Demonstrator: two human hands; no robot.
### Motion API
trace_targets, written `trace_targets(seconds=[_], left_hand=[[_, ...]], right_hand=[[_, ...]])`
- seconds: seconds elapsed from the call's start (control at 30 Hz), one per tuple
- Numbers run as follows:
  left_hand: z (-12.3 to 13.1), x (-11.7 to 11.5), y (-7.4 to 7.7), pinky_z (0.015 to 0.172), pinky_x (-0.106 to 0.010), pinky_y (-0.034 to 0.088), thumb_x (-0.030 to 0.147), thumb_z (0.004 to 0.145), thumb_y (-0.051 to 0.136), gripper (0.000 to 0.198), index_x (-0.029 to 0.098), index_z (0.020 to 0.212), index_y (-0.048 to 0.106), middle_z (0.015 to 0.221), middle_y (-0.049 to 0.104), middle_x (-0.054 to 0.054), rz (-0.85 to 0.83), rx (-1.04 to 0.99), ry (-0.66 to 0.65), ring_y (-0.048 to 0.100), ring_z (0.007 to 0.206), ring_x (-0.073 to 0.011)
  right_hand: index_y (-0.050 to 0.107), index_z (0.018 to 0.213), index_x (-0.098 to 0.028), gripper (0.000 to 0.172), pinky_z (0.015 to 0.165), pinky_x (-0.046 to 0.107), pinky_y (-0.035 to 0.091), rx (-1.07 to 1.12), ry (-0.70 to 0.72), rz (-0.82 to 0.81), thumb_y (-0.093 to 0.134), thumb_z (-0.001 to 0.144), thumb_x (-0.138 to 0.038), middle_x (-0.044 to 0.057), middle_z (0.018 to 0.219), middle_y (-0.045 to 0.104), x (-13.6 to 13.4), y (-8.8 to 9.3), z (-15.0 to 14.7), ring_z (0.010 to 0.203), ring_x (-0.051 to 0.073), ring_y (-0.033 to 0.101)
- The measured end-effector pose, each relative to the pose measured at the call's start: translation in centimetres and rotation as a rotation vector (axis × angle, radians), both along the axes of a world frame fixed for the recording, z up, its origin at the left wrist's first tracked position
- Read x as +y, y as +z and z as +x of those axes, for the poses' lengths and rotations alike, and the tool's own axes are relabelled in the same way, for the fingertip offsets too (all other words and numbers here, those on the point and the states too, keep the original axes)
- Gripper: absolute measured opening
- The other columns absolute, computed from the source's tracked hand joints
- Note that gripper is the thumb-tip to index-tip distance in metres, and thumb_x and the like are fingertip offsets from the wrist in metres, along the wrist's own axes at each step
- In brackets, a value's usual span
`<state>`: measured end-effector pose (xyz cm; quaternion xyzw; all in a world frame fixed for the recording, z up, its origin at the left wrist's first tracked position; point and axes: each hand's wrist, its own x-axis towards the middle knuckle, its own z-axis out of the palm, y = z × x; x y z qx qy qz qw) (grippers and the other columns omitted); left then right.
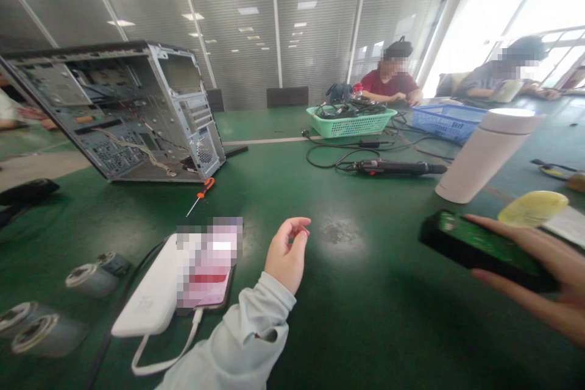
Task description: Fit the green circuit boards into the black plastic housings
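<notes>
While gripped, circuit board point(484, 248) (green) across right-hand fingers point(525, 237).

The tabletop point(365, 317) is green and smooth with a soft sheen, scuffed dull near its middle. The computer case point(123, 109) at the far left is bare grey sheet metal, perforated in places. The power bank point(150, 298) near the front edge is glossy white plastic. The right hand point(548, 274) holds a phone point(479, 250) with a shiny glass face. The baskets point(350, 122) are plastic mesh. The sleeve point(247, 341) is soft grey cloth.
</notes>
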<state>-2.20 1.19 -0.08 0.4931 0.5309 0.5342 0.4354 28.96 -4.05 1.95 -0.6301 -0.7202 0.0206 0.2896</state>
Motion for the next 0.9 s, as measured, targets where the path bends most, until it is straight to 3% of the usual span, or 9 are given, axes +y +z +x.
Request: trace_targets(seconds=[0.07,0.17,0.27,0.4,0.53,0.63,0.73,0.83,0.9], left_hand=[[-0.1,0.0,0.0,0.059,-0.025,0.043,0.027,0.072,0.047,0.023,0.018,0.085,0.064,0.076,0.060,-0.003,-0.001,-0.026,0.006,0.056,0.077,-0.0176],[-0.5,0.2,-0.2,0.059,-0.026,0.044,0.034,0.074,0.042,0.029,0.018,0.084,0.065,0.076,0.060,-0.004,0.002,-0.062,0.021,0.057,0.078,-0.0190],[-0.8,0.5,-0.4,0.065,-0.028,0.046,0.039,0.077,0.039,0.035,0.017,0.086,0.065,0.075,0.060,-0.004,0.002,-0.121,0.039,0.058,0.078,-0.0188],[-0.8,0.6,-0.5,0.065,-0.029,0.046,0.042,0.078,0.038,0.036,0.018,0.082,0.064,0.080,0.063,-0.005,-0.008,-0.145,0.050,0.059,0.078,-0.0195],[-0.5,0.3,-0.2,0.071,-0.030,0.047,0.042,0.080,0.041,0.034,0.019,0.084,0.065,0.091,0.066,-0.006,0.059,-0.039,0.004,0.059,0.089,-0.0218],[-0.4,0.0,-0.2,0.071,-0.030,0.047,0.044,0.080,0.042,0.036,0.019,0.091,0.066,0.092,0.067,-0.005,0.049,-0.015,-0.022,0.060,0.086,-0.0214],[-0.5,0.1,-0.5,0.068,-0.029,0.046,0.050,0.080,0.040,0.043,0.017,0.089,0.066,0.087,0.068,-0.006,0.016,-0.052,-0.021,0.060,0.082,-0.0209],[-0.5,0.3,-0.7,0.057,-0.028,0.044,0.059,0.076,0.041,0.051,0.014,0.078,0.066,0.069,0.064,-0.005,-0.072,-0.082,0.012,0.056,0.065,-0.0179],[-0.4,0.4,-0.6,0.051,-0.027,0.042,0.063,0.072,0.044,0.053,0.014,0.068,0.063,0.057,0.056,-0.002,-0.107,-0.076,0.008,0.050,0.054,-0.0151]], right_hand=[[0.033,0.136,-0.031,0.057,0.081,0.042,0.047,-0.011,0.213,-0.026,0.041,0.089,-0.062,0.010,0.122,0.049,0.8,0.1,-4.0,0.099,0.023,0.055],[0.031,0.133,-0.029,0.054,0.087,0.041,0.048,-0.025,0.432,0.014,0.055,0.084,-0.031,0.006,0.123,0.048,1.5,0.4,-10.8,0.107,0.023,0.052],[0.037,0.124,-0.027,0.057,0.082,0.037,0.048,0.002,0.497,-0.019,0.063,0.075,-0.013,0.004,0.115,0.051,2.0,0.6,-15.2,0.103,0.022,0.052],[0.043,0.114,-0.025,0.039,0.081,0.035,0.045,0.119,0.474,-0.022,0.059,0.080,-0.015,0.002,0.109,0.052,2.7,-0.2,-15.9,0.099,0.019,0.051],[0.047,0.109,-0.021,0.029,0.073,0.031,0.045,0.373,0.448,-0.162,0.052,0.084,-0.035,0.003,0.099,0.054,3.3,-1.1,-15.0,0.085,0.016,0.054],[0.046,0.102,-0.017,0.043,0.063,0.028,0.047,0.677,0.455,-0.441,0.054,0.079,-0.052,0.004,0.089,0.054,3.6,-1.0,-15.0,0.074,0.015,0.055],[0.043,0.099,-0.016,0.052,0.051,0.022,0.046,1.076,0.384,-0.899,0.058,0.074,-0.059,0.002,0.076,0.053,3.8,-0.3,-15.3,0.060,0.013,0.055],[0.046,0.092,-0.014,0.044,0.048,0.017,0.043,1.377,0.248,-1.250,0.041,0.088,-0.057,0.002,0.069,0.054,4.0,0.2,-15.4,0.052,0.009,0.054],[0.048,0.085,-0.012,0.051,0.047,0.016,0.042,1.483,0.192,-1.389,0.025,0.096,-0.056,0.003,0.066,0.054,4.2,0.4,-15.3,0.049,0.009,0.053]])
